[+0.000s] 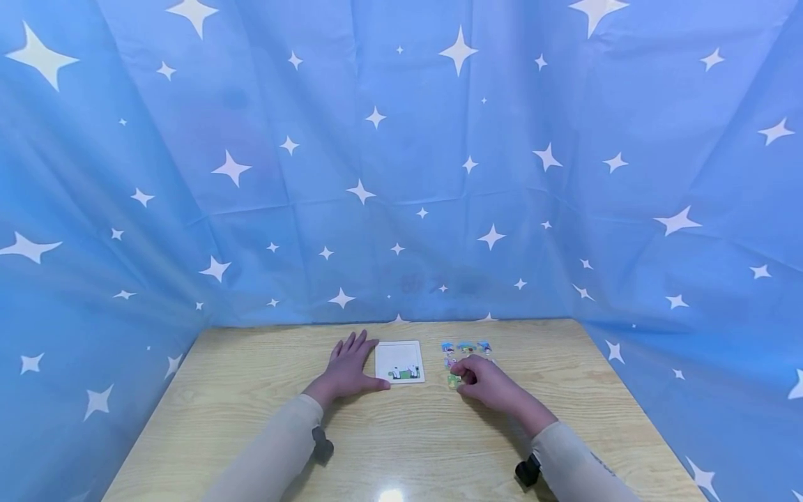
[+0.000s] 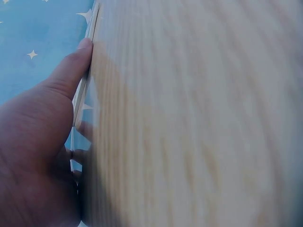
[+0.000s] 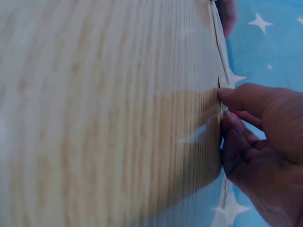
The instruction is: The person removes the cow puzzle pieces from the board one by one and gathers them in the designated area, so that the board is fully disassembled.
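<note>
A square white puzzle tray (image 1: pixel 396 354) lies on the table, with a strip of picture showing a white animal on green (image 1: pixel 404 373) along its lower edge. My left hand (image 1: pixel 348 371) rests at the tray's left side, fingers spread, thumb along the bottom edge. In the left wrist view, the thumb (image 2: pixel 71 71) lies straight against the tray's thin edge. To the right, my right hand (image 1: pixel 488 381) has thumb and index finger around a green puzzle piece (image 1: pixel 454 381) at table level. The right wrist view shows these fingertips bent together low at the surface.
Several colourful puzzle pieces (image 1: pixel 466 346) lie in rows right of the tray, some partly hidden under my right hand. The wooden table (image 1: pixel 389 432) ends at the back against a blue curtain (image 1: pixel 376 230) with white stars, which also hangs along both sides.
</note>
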Tool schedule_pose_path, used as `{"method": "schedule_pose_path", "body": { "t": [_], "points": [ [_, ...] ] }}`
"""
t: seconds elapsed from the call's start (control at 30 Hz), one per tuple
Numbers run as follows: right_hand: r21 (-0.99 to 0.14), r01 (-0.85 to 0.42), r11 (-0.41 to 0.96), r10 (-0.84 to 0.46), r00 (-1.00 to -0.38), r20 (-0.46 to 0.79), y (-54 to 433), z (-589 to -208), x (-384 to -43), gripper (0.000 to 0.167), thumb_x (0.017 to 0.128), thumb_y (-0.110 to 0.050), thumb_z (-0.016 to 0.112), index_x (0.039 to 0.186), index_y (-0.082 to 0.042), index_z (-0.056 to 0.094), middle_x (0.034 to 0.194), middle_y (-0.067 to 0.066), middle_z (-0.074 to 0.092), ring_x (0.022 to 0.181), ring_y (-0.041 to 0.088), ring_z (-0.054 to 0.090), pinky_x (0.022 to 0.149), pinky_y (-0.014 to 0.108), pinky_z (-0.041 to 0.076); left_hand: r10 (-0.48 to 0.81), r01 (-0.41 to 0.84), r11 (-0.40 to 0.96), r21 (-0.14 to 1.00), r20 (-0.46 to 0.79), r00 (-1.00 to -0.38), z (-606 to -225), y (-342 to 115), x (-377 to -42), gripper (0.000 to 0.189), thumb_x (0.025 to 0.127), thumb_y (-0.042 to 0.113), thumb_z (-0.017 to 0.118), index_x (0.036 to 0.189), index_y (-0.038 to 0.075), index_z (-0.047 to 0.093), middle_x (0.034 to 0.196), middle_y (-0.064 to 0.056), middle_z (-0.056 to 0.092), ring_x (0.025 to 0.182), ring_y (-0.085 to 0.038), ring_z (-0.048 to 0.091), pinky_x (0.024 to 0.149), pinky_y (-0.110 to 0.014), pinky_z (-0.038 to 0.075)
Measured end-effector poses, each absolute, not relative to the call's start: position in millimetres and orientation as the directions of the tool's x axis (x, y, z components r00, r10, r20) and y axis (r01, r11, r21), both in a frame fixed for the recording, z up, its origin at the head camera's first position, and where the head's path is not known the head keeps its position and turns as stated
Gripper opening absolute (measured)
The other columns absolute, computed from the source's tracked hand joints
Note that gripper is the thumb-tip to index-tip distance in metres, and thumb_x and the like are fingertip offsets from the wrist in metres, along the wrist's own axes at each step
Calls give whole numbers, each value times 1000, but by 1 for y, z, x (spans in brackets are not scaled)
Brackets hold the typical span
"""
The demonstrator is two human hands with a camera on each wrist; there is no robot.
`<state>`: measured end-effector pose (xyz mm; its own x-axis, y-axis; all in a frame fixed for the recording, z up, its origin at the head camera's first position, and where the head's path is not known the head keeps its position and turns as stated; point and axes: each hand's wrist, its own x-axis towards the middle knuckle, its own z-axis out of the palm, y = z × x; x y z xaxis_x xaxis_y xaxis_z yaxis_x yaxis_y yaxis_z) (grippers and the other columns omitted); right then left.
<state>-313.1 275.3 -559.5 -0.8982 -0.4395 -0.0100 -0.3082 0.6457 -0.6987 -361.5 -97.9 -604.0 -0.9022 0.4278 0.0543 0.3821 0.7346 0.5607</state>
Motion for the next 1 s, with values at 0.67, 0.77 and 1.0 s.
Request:
{"method": "schedule_pose_path", "body": {
  "t": [0.67,0.77,1.0],
  "points": [
    [-715,-282,640,-403,-915,-1,273,-557,-308,29,98,-3,82,126,-4,75,109,5,65,92,19,58,75,30,53,418,369,743,559,44,-907,-605,-98,-360,118,80,78,84,172,19,41,184,-16,17,170,-41,6,134,-64,1],
    [-724,-287,627,-407,-914,10,270,-553,-306,32,98,-5,83,128,-3,75,114,8,67,92,19,59,74,30,55,421,369,746,555,37,-906,-604,-98,-361,119,80,79,84,172,18,40,184,-18,16,170,-42,6,134,-63,1],
    [-722,-334,606,-432,-900,54,254,-550,-308,27,100,-9,82,126,-4,74,115,9,68,90,17,59,73,30,55,428,383,740,553,53,-902,-603,-98,-360,118,80,80,83,171,17,42,183,-19,19,170,-44,7,133,-66,2]
  ]
}}
